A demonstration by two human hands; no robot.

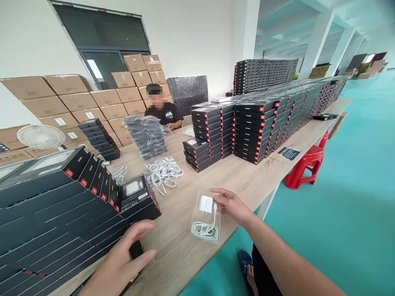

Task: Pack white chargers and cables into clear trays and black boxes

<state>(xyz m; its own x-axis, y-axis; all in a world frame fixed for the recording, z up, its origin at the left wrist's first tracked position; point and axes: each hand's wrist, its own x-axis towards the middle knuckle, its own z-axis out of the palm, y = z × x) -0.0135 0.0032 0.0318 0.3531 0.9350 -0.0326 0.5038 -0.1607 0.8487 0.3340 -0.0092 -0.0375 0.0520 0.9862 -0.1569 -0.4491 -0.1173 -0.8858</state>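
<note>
My right hand [233, 205] grips the upper right edge of a clear plastic tray [197, 218] over the table's front part. In the tray lie a white charger plug [206, 204] and a coiled white cable [205, 231]. My left hand [128, 255] is open, thumb and fingers apart, beside the near stack of black boxes [61, 218]. A small dark object [136, 249] shows between its thumb and fingers, mostly hidden; I cannot tell what it is. Beyond the tray, a heap of white cables [163, 172] lies on the wooden table [175, 205].
Stacked black boxes [253, 131] line the table to the right. Wrapped dark trays [146, 137] stand ahead, and a person [163, 111] sits behind them. A white fan [41, 136] and brown cartons [80, 102] are at left. A red stool [305, 166] stands right.
</note>
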